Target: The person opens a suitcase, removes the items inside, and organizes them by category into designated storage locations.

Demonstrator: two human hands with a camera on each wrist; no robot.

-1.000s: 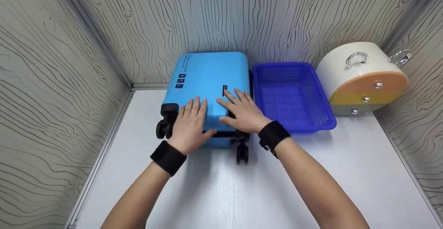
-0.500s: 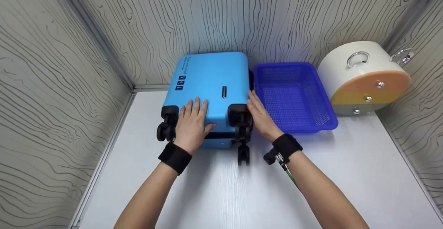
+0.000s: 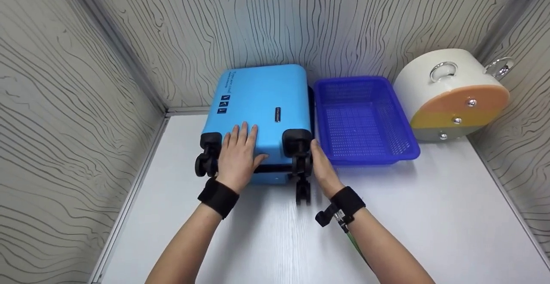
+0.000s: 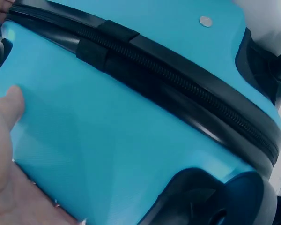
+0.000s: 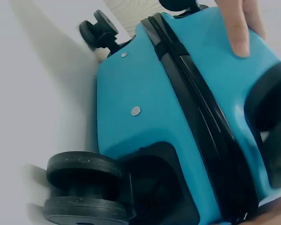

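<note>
A bright blue hard-shell suitcase (image 3: pixel 262 90) lies flat against the back wall, its wheeled end towards me. My left hand (image 3: pixel 237 159) rests on its near edge with the fingers straight across the top shell and the thumb out to the side. Beside the near right corner is my right hand (image 3: pixel 325 169), its straight fingers along the suitcase's side by the black caster wheels (image 3: pixel 302 163). A black zipper (image 4: pixel 178 86) runs along the end face in the left wrist view, closed where it shows. In the right wrist view, my left thumb (image 5: pixel 239 35) touches the blue shell.
Right of the suitcase stands a blue-purple plastic basket (image 3: pixel 365 162) with perforated sides. Farther right is a white rounded box (image 3: pixel 423 75) with an orange, yellow and green front, round knobs and metal rings. Wood-grain panels (image 3: pixel 275 22) enclose the white table (image 3: pixel 266 241).
My right hand has moved from the suitcase's top to its right side, then back towards me beside the wheels. The left hand stays on the near edge, and the suitcase has hardly moved.
</note>
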